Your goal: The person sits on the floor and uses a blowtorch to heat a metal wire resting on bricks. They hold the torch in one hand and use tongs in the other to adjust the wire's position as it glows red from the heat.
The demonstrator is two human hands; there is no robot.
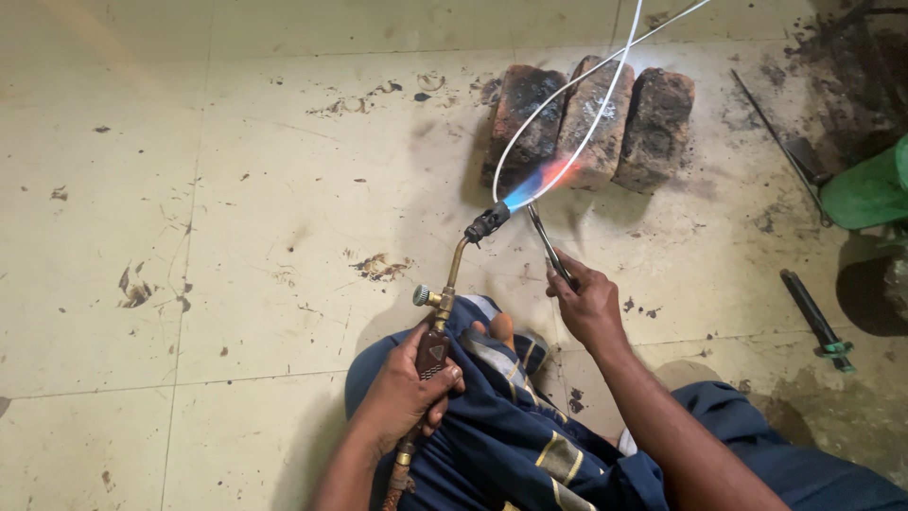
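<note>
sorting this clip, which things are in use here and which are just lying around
In use: torch in left hand; its flame; pliers in right hand; white tube; three bricks behind the flame.

Lying about: dark rod; black tool; green container.

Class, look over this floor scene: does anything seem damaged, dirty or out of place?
Yes. The three bricks are charred black, and soot stains the floor tiles around them. Loose tools lie scattered at the right. The left hand holds a lit torch close above the person's own clothed knee, which looks risky.
</note>
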